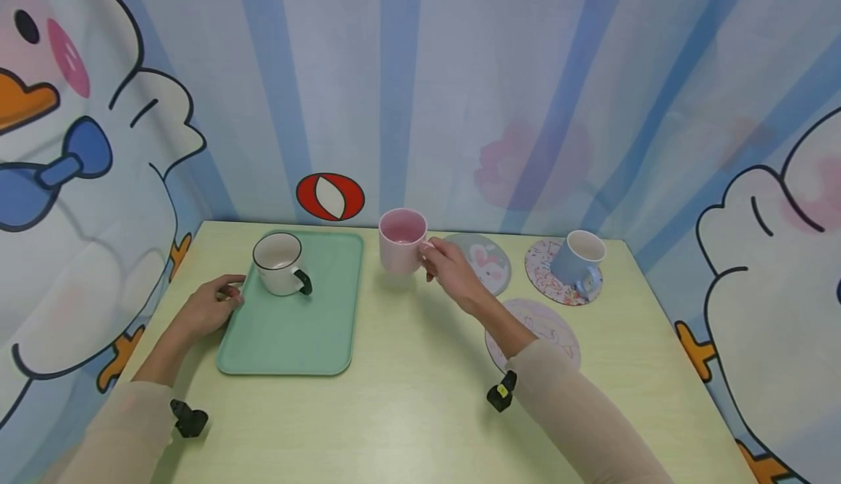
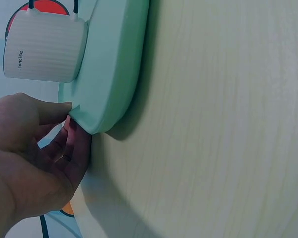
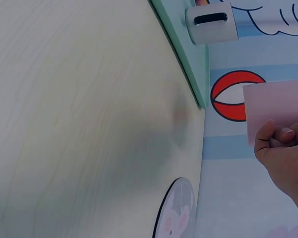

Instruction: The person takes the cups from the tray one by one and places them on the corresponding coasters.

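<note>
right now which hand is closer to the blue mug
Right. The right hand holds the pink mug by its handle, left of the blue mug; the left hand is much farther off, at the left edge of the green tray.

Head view faces forward and down — wrist views, nearer and tipped sideways, share the tray (image 1: pixel 289 331).

Left hand (image 1: pixel 206 307) pinching with thumb (image 2: pixel 55 112), right hand (image 1: pixel 452 269) gripping, fingers (image 3: pixel 286 134) curled, both forearms (image 1: pixel 504 327) extended forward
</note>
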`<state>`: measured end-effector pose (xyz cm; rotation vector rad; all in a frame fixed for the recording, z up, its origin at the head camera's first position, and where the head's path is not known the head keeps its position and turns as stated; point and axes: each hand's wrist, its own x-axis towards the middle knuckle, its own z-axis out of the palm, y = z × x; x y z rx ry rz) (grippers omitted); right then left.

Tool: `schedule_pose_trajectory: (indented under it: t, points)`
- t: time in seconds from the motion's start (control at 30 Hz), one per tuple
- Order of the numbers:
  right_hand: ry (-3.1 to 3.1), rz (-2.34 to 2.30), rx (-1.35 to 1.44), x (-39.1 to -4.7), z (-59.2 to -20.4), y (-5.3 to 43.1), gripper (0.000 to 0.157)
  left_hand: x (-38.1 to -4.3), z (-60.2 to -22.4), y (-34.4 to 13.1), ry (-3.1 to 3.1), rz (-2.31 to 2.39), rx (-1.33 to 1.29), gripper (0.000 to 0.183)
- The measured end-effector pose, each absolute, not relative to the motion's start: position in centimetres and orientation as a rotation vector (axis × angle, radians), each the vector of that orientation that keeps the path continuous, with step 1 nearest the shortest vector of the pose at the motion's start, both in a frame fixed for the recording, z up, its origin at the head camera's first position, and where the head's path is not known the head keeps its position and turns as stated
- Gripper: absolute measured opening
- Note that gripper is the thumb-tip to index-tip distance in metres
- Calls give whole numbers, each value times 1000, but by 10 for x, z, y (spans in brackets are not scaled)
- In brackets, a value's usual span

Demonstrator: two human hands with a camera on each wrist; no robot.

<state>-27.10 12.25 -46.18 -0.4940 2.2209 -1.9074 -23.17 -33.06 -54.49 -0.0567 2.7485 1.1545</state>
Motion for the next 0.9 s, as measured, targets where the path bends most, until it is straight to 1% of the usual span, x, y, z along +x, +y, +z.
schedule_pose_trajectory:
  t: [0.27, 0.57, 0.9]
  points:
    - [2185, -2032, -426, -272, -460, 130, 39, -232, -545, -330, 2761, 1133, -53, 51]
    - [2205, -2080, -422, -276, -463, 138, 42, -232, -546, -332, 2758, 1138, -56, 52]
    - [2184, -2152, -314, -281, -468, 147, 40, -232, -545, -332, 2739, 1149, -68, 52]
